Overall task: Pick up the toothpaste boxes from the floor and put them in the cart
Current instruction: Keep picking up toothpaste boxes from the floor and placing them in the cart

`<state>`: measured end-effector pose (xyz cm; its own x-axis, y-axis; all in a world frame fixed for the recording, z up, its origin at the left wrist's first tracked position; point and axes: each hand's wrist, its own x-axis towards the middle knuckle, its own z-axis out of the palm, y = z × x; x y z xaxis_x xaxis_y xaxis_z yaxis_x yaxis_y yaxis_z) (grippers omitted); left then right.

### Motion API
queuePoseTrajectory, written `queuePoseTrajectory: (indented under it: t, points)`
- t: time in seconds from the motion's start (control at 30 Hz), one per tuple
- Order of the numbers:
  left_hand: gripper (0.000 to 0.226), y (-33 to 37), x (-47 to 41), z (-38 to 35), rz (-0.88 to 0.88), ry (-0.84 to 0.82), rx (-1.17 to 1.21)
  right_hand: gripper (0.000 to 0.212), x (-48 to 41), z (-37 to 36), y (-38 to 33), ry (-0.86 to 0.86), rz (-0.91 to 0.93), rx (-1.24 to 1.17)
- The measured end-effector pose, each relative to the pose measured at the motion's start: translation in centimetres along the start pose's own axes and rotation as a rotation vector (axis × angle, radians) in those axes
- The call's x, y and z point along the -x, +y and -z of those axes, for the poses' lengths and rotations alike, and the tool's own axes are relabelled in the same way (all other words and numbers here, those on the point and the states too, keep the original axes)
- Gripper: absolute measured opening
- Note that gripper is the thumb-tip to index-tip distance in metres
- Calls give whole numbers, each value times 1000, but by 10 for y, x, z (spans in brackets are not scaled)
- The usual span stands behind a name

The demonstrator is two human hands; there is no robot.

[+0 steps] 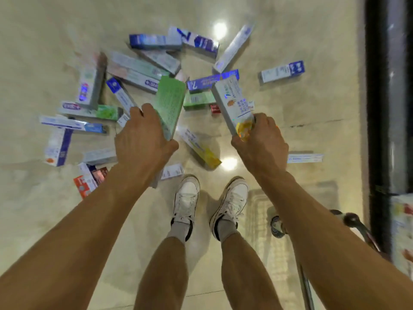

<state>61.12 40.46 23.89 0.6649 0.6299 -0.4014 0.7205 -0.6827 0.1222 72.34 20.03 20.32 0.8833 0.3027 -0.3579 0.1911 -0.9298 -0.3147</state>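
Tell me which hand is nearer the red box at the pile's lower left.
Left. The left hand, gripping a green box, is up-right of the red box; the right hand, gripping a white box, is much farther right.

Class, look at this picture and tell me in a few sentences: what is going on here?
A person stands over toothpaste boxes scattered on the floor. The left hand grips a green box and the right hand grips a white box with an orange end, both lifted clear. Many more lie ahead of the white shoes. Part of the cart, a wheel and frame, shows at lower right; neither held box is in it yet.
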Motion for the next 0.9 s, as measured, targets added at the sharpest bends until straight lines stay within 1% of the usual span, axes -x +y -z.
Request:
queuePoseTrajectory:
  t: [0.13,0.27,0.37,0.43,0.57,0.67,0.8,0.9]
  points:
    - [70,52,41,156,-63,32,-7,57,38,155,-44,29,-15,-47]
    - [70,104,89,312,-109,110,42,52,78,310,-82,69,-17,-71]
    - [70,140,130,409,-150,168,45,55,110,413,-103,140,18,-83]
    - [71,162,159,460,-174,168,30,57,131,472,-110,172,17,-74]
    - [68,201,210,539,-282,157,-28,53,169,574,-113,200,-18,-110]
    - [69,235,241,582,-417,161,-110,50,202,630,-104,259,-93,-131]
    - [69,287,274,619,-615,204,-164,54,242,679,-75,360,-242,-145]
    - [62,324,304,631,-775,232,-225,54,283,700,-44,435,-372,-131]
